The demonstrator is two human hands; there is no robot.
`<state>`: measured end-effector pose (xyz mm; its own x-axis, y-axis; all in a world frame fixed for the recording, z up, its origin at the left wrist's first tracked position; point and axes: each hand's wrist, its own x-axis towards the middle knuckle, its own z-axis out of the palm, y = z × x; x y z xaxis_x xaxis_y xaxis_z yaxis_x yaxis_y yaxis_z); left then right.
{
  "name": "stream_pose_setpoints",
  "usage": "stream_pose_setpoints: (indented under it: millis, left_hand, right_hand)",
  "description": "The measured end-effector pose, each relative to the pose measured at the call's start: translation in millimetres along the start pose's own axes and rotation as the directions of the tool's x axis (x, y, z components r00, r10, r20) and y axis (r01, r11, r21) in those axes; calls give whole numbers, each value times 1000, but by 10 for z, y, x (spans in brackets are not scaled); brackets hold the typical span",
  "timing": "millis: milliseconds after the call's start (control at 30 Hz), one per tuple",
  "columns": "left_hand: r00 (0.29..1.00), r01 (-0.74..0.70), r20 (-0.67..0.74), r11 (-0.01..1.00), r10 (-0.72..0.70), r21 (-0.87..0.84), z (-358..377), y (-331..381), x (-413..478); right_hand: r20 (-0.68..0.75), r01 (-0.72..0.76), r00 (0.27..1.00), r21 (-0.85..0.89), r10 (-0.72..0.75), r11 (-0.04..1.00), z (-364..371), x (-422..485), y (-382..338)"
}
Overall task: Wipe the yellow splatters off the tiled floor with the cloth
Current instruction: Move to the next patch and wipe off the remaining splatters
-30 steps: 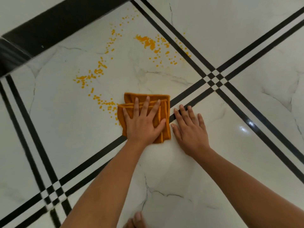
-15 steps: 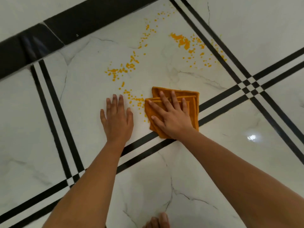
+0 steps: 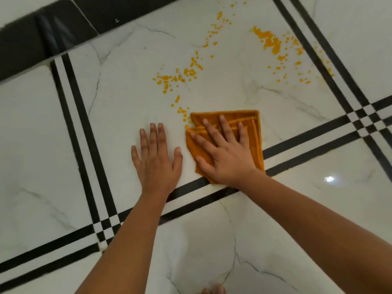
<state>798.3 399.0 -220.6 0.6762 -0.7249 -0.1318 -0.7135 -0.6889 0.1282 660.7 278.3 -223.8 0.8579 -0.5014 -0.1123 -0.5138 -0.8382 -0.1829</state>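
Orange folded cloth | right hand flat atop, fingers spread | left hand flat, released

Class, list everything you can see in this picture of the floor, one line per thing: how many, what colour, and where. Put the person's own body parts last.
cloth: one, orange, folded, flat on the floor right of centre, its near corner over a black stripe.
yellow splatters: many drops in two main patches, one trailing from the cloth's left edge up the middle, one at upper right.
tiled floor: white marble-look tiles with paired black stripes crossing at left and right.
dark band: one, black, along the top left edge.
left hand: one, flat on bare tile just left of the cloth.
right hand: one, spread flat on top of the cloth.
toes: a few, at the bottom edge.
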Motion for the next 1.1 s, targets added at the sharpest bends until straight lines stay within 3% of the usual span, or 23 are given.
stream_pose_setpoints:
  millis: [100,133,233,267,400,433,567,633,733,833,900,1000,1033,1100]
  left_hand:
    - [1000,27,1,1000,-27,15,-29,-118,198]
    - [1000,29,-2,999,-29,17,-35,-157,265]
    - [1000,10,-14,1000,-10,11,-85,-206,508]
    - [1000,10,-26,1000,-10,1,-112,-214,606]
    - [998,17,-59,999,-18,-29,-210,-364,1016]
    - [998,18,-63,999,-20,-31,-229,-408,1119]
    - [998,29,-57,998,-32,-47,-255,-552,1497]
    - [998,32,-51,999,-34,-42,-215,-619,1637]
    - [998,20,-54,1000,-22,-24,-169,-626,1632]
    - [998,7,-59,999,-9,-38,-189,-608,1579]
    - [998,11,-66,999,-14,-43,-197,-637,1623]
    - [999,7,-52,999,-10,-47,-201,-621,1626]
    - [998,8,-58,999,-11,-51,-204,-623,1631]
    - [998,12,-62,999,-15,-52,-208,-641,1631]
  right_hand:
    - [-32,144,989,-38,-145,989,-10,-230,258]
    - [-61,104,992,-48,-107,993,-19,-147,344]
    - [-62,-248,966,46,250,968,-60,382,153]
    - [-56,-278,958,58,281,959,-61,485,13]
    - [-23,50,998,-42,-51,998,13,312,-112]
    - [-29,60,998,-39,-61,997,-13,333,-58]
    - [-84,-255,963,34,257,966,-99,1145,-15]
    - [-65,-305,949,50,307,951,-145,1665,-137]
    - [-60,-203,977,4,203,979,-169,1883,-178]
    - [-24,121,992,-106,-124,987,-160,1646,32]
    - [-15,76,997,-105,-78,992,-235,1895,167]
    - [-23,-191,981,-18,190,982,-271,2362,-71]
    - [-16,-156,988,-40,155,987,-270,2390,-180]
    - [1,90,996,-97,-90,991,-223,2197,-175]
